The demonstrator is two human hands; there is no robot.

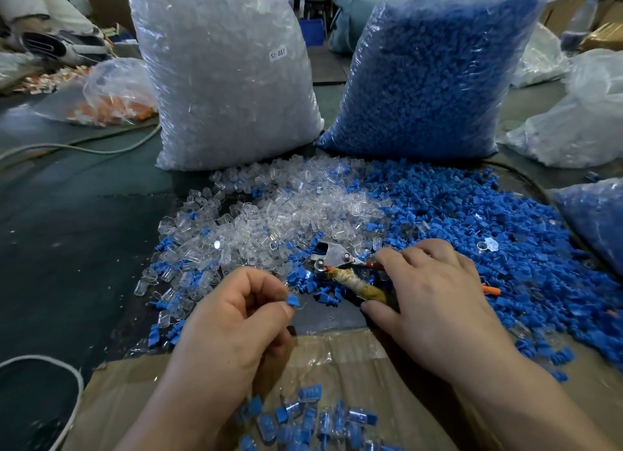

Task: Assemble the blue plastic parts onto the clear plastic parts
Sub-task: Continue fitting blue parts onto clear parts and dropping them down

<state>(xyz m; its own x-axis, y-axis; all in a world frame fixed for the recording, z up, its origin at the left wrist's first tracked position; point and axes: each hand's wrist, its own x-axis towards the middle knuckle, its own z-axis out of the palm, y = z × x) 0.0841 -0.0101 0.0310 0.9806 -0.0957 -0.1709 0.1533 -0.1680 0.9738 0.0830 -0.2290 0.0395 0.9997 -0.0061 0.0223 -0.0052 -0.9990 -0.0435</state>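
I note two stock bags, clear [229, 80] and blue [435, 80], upright at the back of the bench [84, 214], each behind its loose pile: clear parts [286, 211] left, blue parts [472, 221] right, both within reach. The carton [354, 359] nearest me holds assembled pieces [310, 417]. The right grip [435, 299] clasps the metal tool [337, 268] by its wrapped handle. The left grip [232, 319] pinches one blue part [292, 300], presumably ready for fitting.

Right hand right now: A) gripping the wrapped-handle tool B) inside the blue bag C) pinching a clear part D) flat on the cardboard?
A: the right hand curls thumb and fingers round the handles of the metal tool; the left hand pinches a blue part.
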